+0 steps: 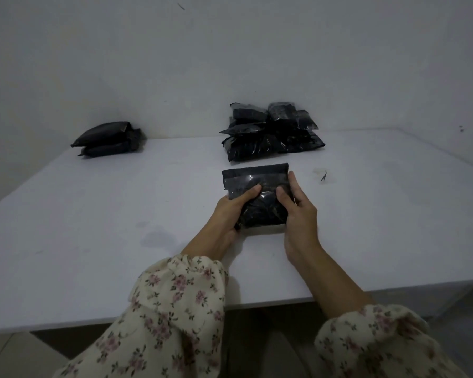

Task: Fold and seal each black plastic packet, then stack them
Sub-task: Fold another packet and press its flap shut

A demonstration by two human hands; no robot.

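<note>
1. Black plastic packet (257, 192), head view: filled with dark, unidentifiable contents, lying flat near the middle of the white table (93, 227).
2. Its long axis runs away from the person, with the folded band at the far end.
3. The left hand (227, 216) and right hand (301, 214) clamp its near sides, thumbs on top.
4. Packet pile (271, 132) at the table's far edge; small stack (107, 140) at its far left.

Left hand (226, 214), right hand (301, 214) seemingly clasp packet (257, 178), thumbs atop.
</note>
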